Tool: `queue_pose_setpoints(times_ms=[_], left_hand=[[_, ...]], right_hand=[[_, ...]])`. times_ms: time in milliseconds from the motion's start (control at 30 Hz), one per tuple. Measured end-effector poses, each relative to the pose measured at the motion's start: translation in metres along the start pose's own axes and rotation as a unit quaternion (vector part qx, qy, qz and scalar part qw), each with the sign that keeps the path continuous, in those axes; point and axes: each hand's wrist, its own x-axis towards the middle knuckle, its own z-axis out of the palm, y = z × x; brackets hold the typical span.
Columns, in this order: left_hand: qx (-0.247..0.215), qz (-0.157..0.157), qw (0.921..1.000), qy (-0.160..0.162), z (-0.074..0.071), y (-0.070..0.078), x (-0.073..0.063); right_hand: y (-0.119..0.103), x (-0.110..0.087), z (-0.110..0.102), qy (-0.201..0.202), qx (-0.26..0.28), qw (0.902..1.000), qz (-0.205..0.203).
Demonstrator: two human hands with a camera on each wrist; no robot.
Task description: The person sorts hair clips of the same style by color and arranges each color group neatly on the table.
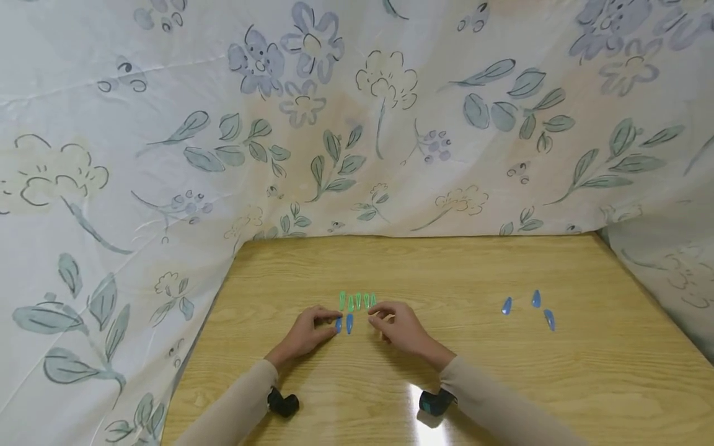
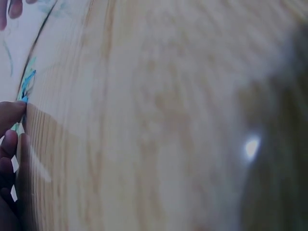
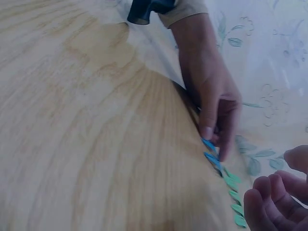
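My left hand (image 1: pixel 305 331) pinches a blue teardrop-shaped hair clip (image 1: pixel 338 325) between thumb and finger, down at the tabletop. Just right of it lies a second blue hair clip (image 1: pixel 349 323), apart from the fingers. Behind these two, several green hair clips (image 1: pixel 358 301) stand side by side in a row, also visible in the right wrist view as green shapes (image 3: pixel 235 196). Near the row's right end hovers my right hand (image 1: pixel 404 328), its fingers loosely bent and nothing visible between them. In the left wrist view the left fingers (image 2: pixel 10 115) appear only at the edge.
Three loose blue hair clips (image 1: pixel 536 298) lie on the right side of the wooden table (image 1: pixel 446 272). A floral cloth (image 1: pixel 390 124) hangs behind the table and along its sides. Black devices (image 1: pixel 283 402) sit on both wrists.
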Motion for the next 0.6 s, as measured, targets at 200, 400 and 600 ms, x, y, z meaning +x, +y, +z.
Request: queue_pose_setpoints(times_ms=[200, 400, 600], left_hand=[[0.007, 0.014, 0.9999, -0.002, -0.002, 0.004, 0.000], [0.010, 0.008, 0.9999, 0.001, 0.000, 0.003, -0.003], [0.004, 0.001, 1.0000, -0.002, 0.001, 0.002, -0.004]], right_hand=[[-0.023, -0.013, -0.021, 0.014, -0.006, 0.9999, -0.002], [0.008, -0.019, -0.043, 0.023, -0.021, 0.9995, 0.001], [0.017, -0.030, -0.074, 0.038, -0.024, 0.9989, 0.012]])
